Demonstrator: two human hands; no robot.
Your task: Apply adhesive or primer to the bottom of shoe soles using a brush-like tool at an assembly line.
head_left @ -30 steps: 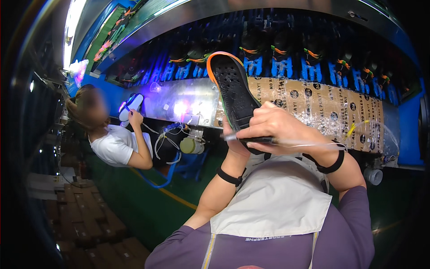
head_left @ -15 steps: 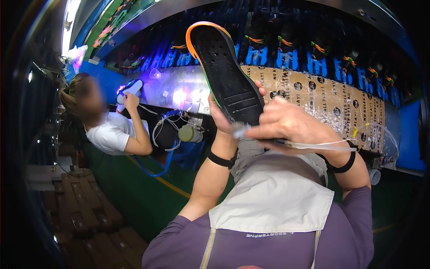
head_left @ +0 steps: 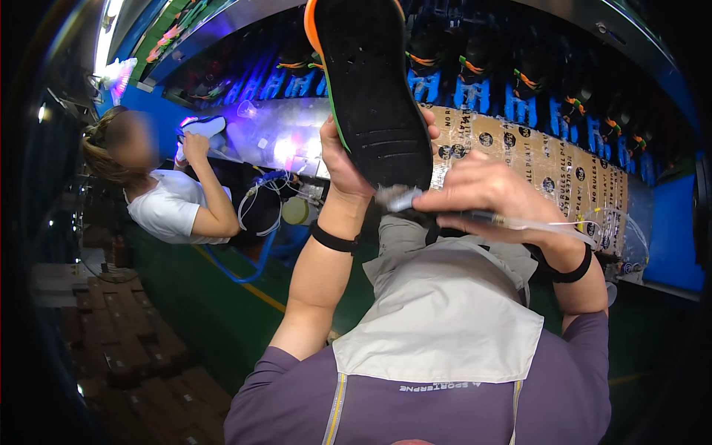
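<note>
Raised since the earlier frames, the black shoe sole with orange rim (head_left: 368, 89) now stands higher and nearer, gripped at its near end by the left hand (head_left: 343, 159). Right hand (head_left: 486, 194) clasps a clear-handled brush (head_left: 415, 202), its tip touching the sole's near edge. Far left, a co-worker (head_left: 167, 200) holds a white shoe (head_left: 202, 127).

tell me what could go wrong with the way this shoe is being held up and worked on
The left hand grips the shoe only at its lower edge, so it may tip or slip. The right hand presses a thin tool close to the left fingers, which it could jab. The tool's clear tube might snag.
</note>
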